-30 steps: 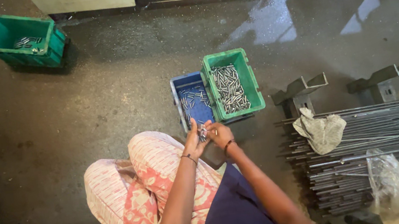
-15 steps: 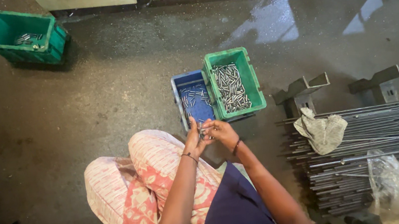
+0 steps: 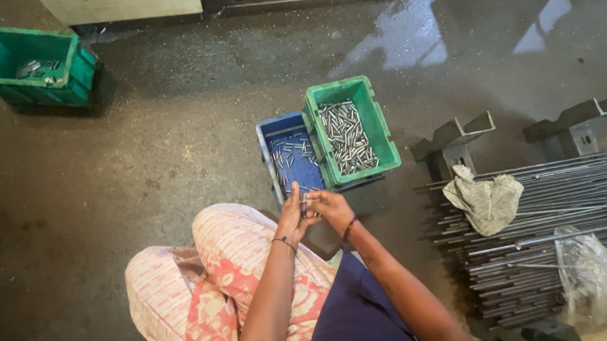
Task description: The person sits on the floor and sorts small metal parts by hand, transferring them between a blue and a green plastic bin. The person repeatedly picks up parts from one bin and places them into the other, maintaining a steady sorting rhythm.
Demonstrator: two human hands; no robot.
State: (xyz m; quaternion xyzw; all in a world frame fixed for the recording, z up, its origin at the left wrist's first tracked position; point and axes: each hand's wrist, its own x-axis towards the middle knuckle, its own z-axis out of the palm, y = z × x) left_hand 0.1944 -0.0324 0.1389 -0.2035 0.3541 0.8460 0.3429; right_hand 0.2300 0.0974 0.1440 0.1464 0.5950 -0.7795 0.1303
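both hands met just in front of the knee, over the near end of the blue bin: the left hand [image 3: 292, 219] and the right hand [image 3: 329, 204] were closed together around a small metal piece [image 3: 305, 206], fingers pinched on it from either side, though the piece was too small to make out clearly. the blue bin [image 3: 288, 161] sat on the floor right ahead of the hands and held only a thin scatter of small metal pins, its bottom mostly showing. touching its right side, the green bin [image 3: 352, 134] was far fuller, with a dense heap of the same pins. judging by that, much of the handling looked done on one side and little on the other, but which bin fed which could not be told. farther out lay a bundle of long steel rods [image 3: 561, 230] with a crumpled rag [image 3: 485, 200] on top and a clear plastic bag [image 3: 595, 277], and, well apart at the upper left, a second green crate [image 3: 32, 69] with a few pieces inside.
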